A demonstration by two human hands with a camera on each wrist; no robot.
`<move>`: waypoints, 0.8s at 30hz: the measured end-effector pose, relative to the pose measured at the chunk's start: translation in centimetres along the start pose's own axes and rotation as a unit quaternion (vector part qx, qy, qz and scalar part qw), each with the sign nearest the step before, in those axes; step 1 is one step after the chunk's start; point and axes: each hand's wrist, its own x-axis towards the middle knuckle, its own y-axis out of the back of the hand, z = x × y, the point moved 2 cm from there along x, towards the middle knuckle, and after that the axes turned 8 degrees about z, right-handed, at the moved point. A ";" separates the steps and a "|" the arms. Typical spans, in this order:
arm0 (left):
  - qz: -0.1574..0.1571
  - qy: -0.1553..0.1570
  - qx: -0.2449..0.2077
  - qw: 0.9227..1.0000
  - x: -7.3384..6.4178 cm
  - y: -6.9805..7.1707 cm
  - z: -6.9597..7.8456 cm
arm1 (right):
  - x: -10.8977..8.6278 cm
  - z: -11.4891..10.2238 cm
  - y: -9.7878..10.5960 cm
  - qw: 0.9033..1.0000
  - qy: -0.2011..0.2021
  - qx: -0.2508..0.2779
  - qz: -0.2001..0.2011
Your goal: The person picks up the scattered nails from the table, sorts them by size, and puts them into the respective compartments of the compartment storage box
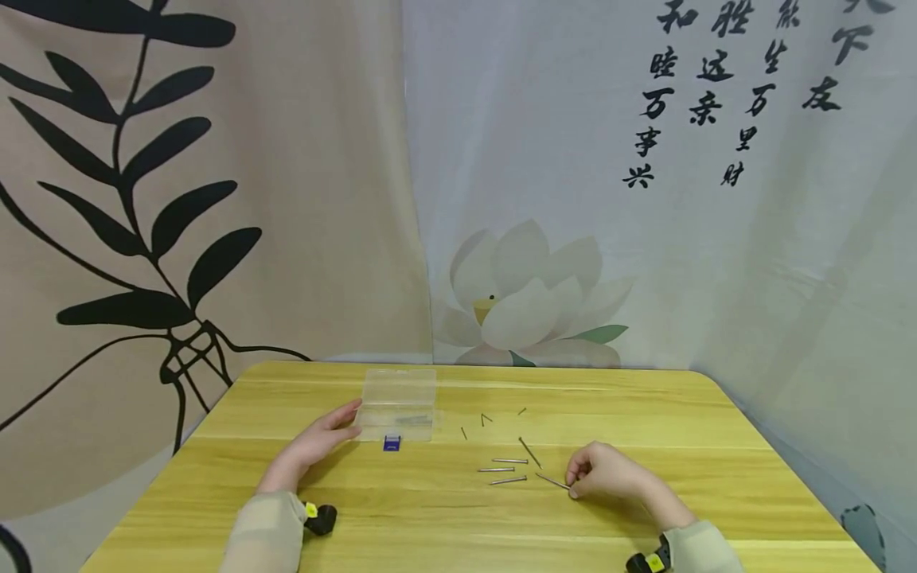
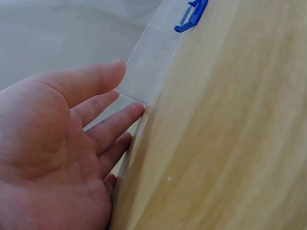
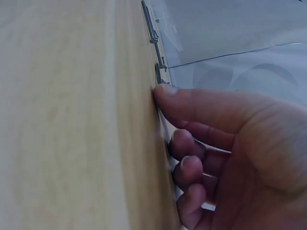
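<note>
A clear plastic box (image 1: 396,404) with its lid folded back and a blue clasp (image 1: 392,443) lies at the table's middle left. At its left side is my left hand (image 1: 325,439), fingers and thumb extended. The left wrist view shows those fingertips right at the corner of the box (image 2: 148,62). My right hand (image 1: 609,480) has thumb and curled fingers at one end of a long metal nail (image 1: 552,481), pinching it low over the table. In the right wrist view the thumb (image 3: 201,105) hides most of that nail.
Several long nails (image 1: 509,461) lie on the wooden table (image 1: 401,517) left of the right hand, one darker nail (image 1: 530,452) slanting behind them. Farther back are a few short, thin nails (image 1: 463,434). A printed curtain (image 1: 344,199) hangs behind the table.
</note>
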 end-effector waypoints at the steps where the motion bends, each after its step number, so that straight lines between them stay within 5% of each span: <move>1: -0.001 0.000 0.001 1.000 0.0 0.0 0.0 | 0.0 0.0 0.0 1.000 0.000 -0.002 0.001; 24: -0.008 -0.007 -0.004 1.000 0.1 0.1 -0.1 | 0.1 -0.3 -0.3 0.998 0.041 -0.052 -0.015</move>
